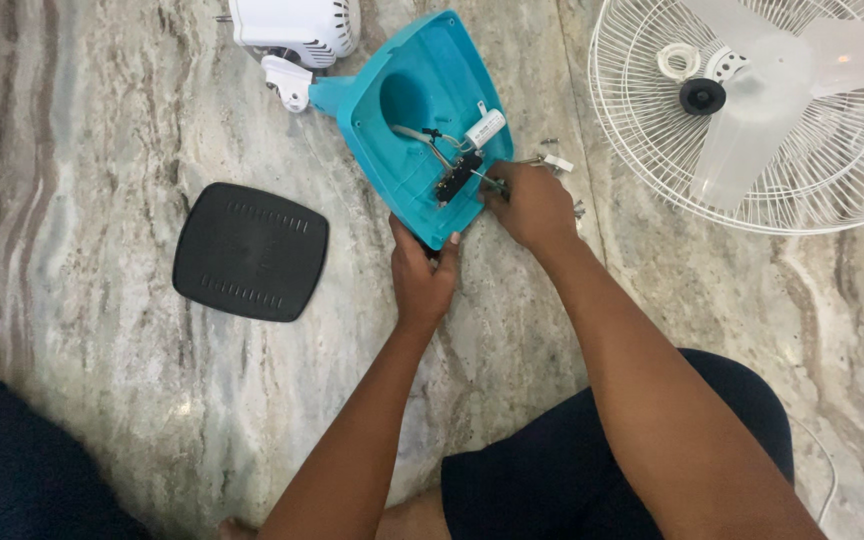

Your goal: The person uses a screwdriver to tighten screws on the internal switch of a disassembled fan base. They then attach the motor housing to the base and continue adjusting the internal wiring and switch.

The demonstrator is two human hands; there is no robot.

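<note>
Two hands were at the teal base (422, 120), which lay upside down on the marble floor (102, 120) with its hollow side facing up. My left hand (422, 275) had its grip closed on the near corner of the base, thumb over the rim. My right hand (532, 205) was at the right edge, fingers curled shut around something thin beside the rim; I could not tell what it was.

Around me, a black cover (250, 251) lay flat to the left, well apart from the base. A white motor housing (297, 28) sat at the top, just beside the neck of the base. A white fan guard (752, 110) with its pale blade (752, 100) lay to the right, near my right hand but not touching it. A few small screws (550, 142) and a white clip (557, 163) lay on the floor between the base and the guard.

Inside the base sat a black switch block (457, 178), a white capacitor (485, 128) and some wires (422, 138). Nothing stood between my hands and the base.
</note>
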